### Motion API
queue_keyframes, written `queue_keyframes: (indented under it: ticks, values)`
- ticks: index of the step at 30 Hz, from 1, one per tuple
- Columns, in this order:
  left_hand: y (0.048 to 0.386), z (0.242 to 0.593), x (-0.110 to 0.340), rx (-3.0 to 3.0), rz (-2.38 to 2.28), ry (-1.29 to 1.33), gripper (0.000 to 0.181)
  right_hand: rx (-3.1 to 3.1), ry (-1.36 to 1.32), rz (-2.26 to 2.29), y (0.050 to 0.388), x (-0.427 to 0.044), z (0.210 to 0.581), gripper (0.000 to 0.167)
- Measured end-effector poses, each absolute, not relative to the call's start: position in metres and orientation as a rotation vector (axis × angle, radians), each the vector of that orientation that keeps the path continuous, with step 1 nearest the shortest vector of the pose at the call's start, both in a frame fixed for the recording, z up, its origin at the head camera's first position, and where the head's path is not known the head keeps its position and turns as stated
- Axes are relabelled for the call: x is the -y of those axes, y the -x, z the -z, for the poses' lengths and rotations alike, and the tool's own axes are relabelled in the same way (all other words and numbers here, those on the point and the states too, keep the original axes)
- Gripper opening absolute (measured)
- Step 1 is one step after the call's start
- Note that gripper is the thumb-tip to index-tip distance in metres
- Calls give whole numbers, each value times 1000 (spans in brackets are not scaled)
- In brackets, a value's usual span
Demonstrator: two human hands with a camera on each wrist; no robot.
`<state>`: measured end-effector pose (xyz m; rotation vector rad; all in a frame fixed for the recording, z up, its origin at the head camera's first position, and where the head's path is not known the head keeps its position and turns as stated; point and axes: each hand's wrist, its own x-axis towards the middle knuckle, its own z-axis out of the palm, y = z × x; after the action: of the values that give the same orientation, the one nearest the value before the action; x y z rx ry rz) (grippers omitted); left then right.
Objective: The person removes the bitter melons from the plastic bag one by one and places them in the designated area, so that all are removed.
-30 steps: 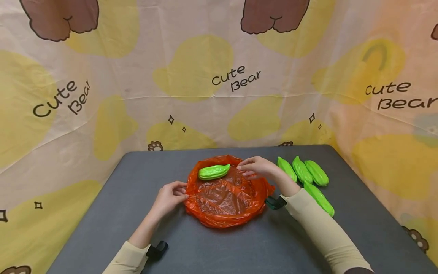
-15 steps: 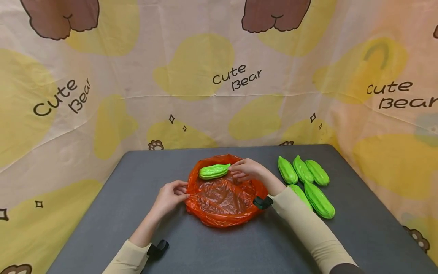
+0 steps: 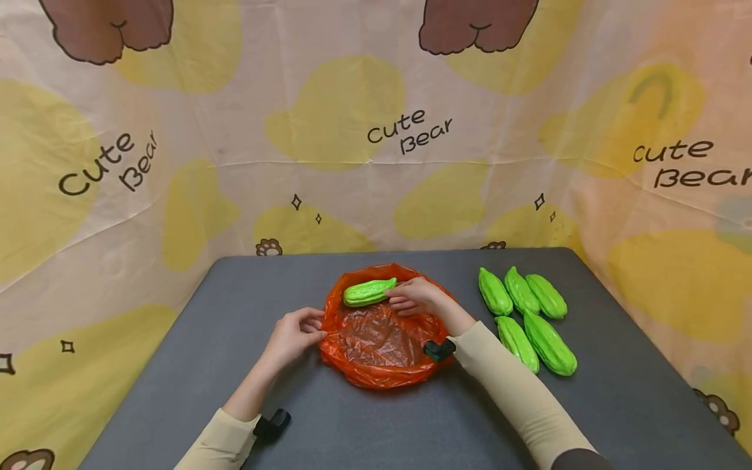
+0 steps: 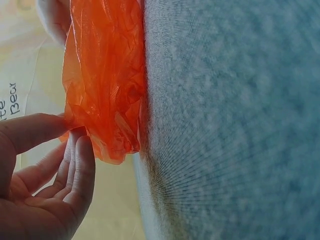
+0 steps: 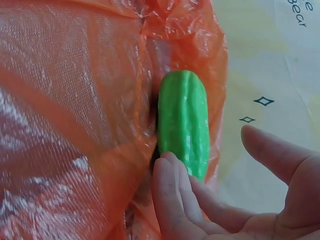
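An orange-red plastic bag (image 3: 382, 375), spread wide at its mouth, sits on the table. Inside at the far left lies a bright green ridged bitter melon (image 3: 369, 293). At the bag's left rim, my left hand (image 3: 294, 336) pinches the plastic between thumb and fingers, as the left wrist view also shows. My right hand (image 3: 418, 297) is over the bag at the melon's right end. Seen from the right wrist, its fingers (image 5: 172, 192) overlap the near end of the melon while the thumb stands well apart. Whether the fingertips press on it I cannot tell.
Several more green bitter melons (image 3: 517, 343) lie in two rows to the right of the bag, beyond my right forearm. The grey table (image 3: 352, 431) ends at a patterned cloth backdrop (image 3: 329, 111) behind and at both sides.
My right hand has moved left across the bag to the bitter melon, uncovering the melons on the right. The left hand keeps its place at the rim.
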<state>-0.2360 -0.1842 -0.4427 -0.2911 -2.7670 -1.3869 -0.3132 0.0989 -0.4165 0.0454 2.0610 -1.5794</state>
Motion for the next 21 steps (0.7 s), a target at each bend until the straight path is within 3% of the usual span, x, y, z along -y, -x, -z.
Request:
queue_keyframes:
  ticks: [10,21]
  values:
    - [237,443,184,2763,1389,295,35,-2024,-105,1637,318,-86,426,58]
    - [237,443,185,2766,1397,287,35,-1989,-182,1813,324,-73,437,67]
